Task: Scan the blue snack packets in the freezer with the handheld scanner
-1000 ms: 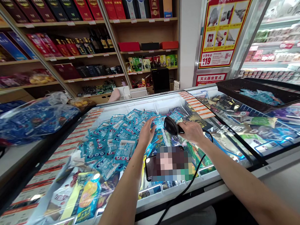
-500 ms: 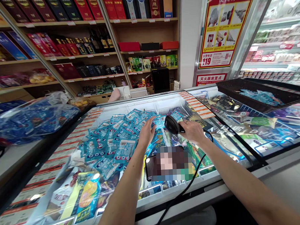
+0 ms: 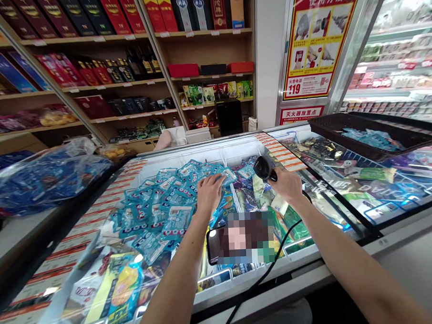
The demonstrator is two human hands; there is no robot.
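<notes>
While a clear bag of blue packets (image 3: 41, 177) lies at the left of the frame, the left hand (image 3: 207, 195) rests at centre with fingers spread flat on the blue packets (image 3: 167, 202) in the open freezer (image 3: 237, 154); right of it, the right hand (image 3: 288, 185) — fingers wrapped tight — grips a black barcode scanner (image 3: 263, 167).

Open freezer chest (image 3: 215, 150) top gives free access from above in the middle section. Blue packets (image 3: 160, 207) piled high on its left half, little room between them. A phone (image 3: 237, 240) lies across the near edge, blocking that strip. Scanner cable (image 3: 274, 262) trails over the front rim. Right side is shut off by the glass lid (image 3: 363, 189), with a black tray (image 3: 372, 136) on it. A bagged heap (image 3: 41, 174) sits at the left.
</notes>
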